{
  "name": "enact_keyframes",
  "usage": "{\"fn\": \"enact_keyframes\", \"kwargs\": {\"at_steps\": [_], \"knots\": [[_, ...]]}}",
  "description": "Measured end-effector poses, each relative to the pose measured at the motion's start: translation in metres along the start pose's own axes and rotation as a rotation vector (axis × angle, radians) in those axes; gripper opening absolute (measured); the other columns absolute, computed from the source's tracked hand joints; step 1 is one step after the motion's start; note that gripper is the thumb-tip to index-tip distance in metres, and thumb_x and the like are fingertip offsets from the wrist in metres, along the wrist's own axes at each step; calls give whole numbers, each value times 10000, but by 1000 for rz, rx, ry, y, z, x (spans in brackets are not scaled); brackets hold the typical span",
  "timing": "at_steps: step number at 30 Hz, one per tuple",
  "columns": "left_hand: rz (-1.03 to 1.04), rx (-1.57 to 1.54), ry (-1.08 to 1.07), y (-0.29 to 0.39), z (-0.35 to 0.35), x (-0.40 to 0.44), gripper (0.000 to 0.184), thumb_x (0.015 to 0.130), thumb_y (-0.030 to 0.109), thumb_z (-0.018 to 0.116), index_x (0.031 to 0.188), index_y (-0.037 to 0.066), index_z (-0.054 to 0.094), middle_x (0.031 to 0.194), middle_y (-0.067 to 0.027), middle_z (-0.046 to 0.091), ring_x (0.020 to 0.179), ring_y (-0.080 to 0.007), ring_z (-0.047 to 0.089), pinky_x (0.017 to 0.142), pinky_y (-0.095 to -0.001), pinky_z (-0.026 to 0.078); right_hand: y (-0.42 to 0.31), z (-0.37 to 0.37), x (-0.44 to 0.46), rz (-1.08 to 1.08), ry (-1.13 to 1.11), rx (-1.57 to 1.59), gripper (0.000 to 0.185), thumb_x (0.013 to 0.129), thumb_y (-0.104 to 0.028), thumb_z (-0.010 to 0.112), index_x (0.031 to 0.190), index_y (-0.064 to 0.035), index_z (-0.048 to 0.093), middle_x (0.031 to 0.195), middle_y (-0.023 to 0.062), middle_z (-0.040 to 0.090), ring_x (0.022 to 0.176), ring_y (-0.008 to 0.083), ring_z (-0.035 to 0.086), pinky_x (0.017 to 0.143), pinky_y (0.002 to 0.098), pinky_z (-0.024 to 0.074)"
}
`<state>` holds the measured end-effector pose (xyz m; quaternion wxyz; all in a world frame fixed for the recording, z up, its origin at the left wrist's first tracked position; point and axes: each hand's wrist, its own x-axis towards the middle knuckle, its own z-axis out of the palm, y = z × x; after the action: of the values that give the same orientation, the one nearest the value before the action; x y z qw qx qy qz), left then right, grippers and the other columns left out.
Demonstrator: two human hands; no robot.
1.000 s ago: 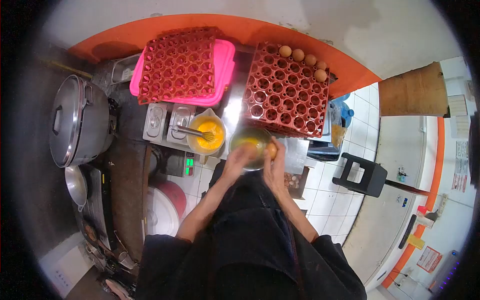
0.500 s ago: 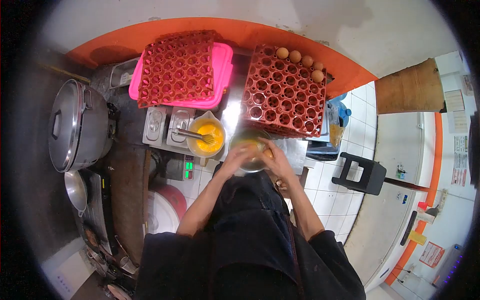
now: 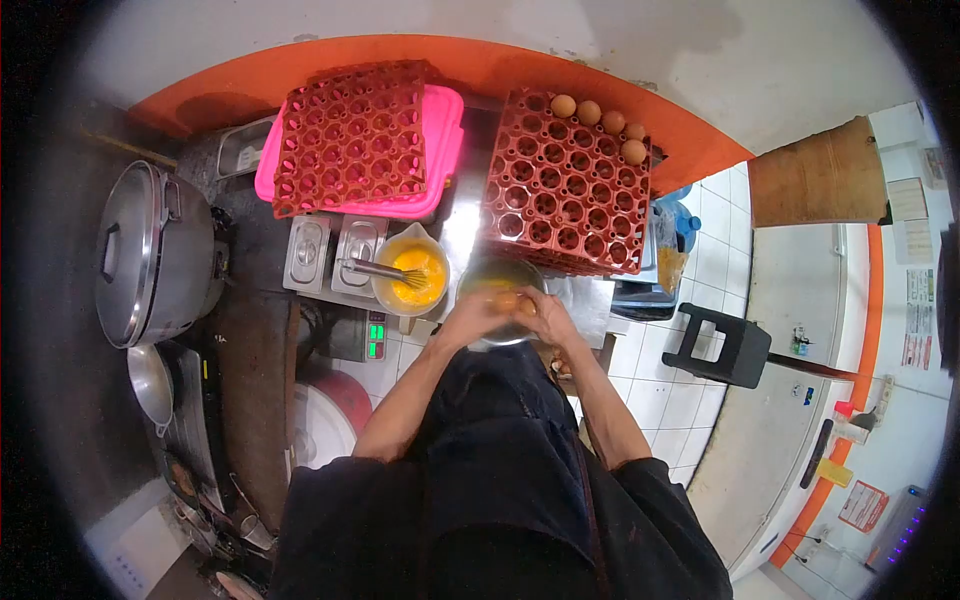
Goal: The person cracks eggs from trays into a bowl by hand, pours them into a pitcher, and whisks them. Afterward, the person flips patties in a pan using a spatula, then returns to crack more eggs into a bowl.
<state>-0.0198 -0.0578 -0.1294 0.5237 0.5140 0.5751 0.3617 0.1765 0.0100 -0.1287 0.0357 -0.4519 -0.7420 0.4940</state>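
Observation:
Over a metal bowl (image 3: 500, 272), my left hand (image 3: 478, 316) and my right hand (image 3: 547, 318) are close together. Both are closed around brown eggshell (image 3: 524, 306); motion blurs the left fingers, and a brown piece shows at their tips. To the left stands a white jug (image 3: 436, 250) of beaten yellow egg, with a whisk (image 3: 385, 270) resting in it. Behind the bowl is a stack of red egg trays (image 3: 570, 190), with several brown eggs (image 3: 588, 112) along its far right corner.
Another red tray (image 3: 350, 135) lies on a pink lid (image 3: 440, 150). Lidded steel containers (image 3: 308, 252) stand left of the jug, and a large pot (image 3: 150, 250) is farther left. A scale (image 3: 350, 333) sits below them. A black stool (image 3: 718, 345) stands on the right floor.
My hands have drawn together over the bowl. The right hand has turned inward with the egg, and brown shell now shows at the left fingertips. The view has shifted slightly.

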Motion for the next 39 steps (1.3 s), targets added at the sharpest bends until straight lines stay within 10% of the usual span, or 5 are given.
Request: {"fn": "enact_keyframes", "kwargs": {"at_steps": [24,29,32,37,39], "knots": [[157,517,-38,-11,4,5,512,823,110,605,1321,19,533,1236,-216,595,1051,-427,604,909,-462,510,3,13,3,-251,146,-374,524,794,-149,702,1275,-72,511,1102,179,595,999,412,595,835,445,510],[250,461,21,6,12,1,480,846,145,620,1302,10,547,1226,-215,608,1026,-413,629,890,-441,526,9,20,-8,-150,283,-27,468,818,-150,691,1255,-63,550,1132,204,634,1049,399,611,860,420,512],[23,160,-153,14,44,7,482,839,211,677,1257,-5,575,1153,-206,655,1037,-360,652,900,-405,523,10,0,-50,108,237,171,449,827,-167,702,1240,-55,568,1096,219,664,1028,383,645,865,412,516],[228,-1,-506,-6,142,10,508,839,230,703,1289,42,561,1173,-216,646,1076,-361,637,904,-396,509,69,-35,-151,334,212,229,479,817,-186,712,1266,-86,577,1032,220,687,985,377,671,839,423,525],[341,14,-599,28,161,4,575,841,242,702,1349,61,502,1234,-218,616,1096,-373,623,929,-416,490,94,-38,-187,409,272,32,577,789,-99,724,1328,-36,529,948,142,693,830,184,665,785,327,533]]}}
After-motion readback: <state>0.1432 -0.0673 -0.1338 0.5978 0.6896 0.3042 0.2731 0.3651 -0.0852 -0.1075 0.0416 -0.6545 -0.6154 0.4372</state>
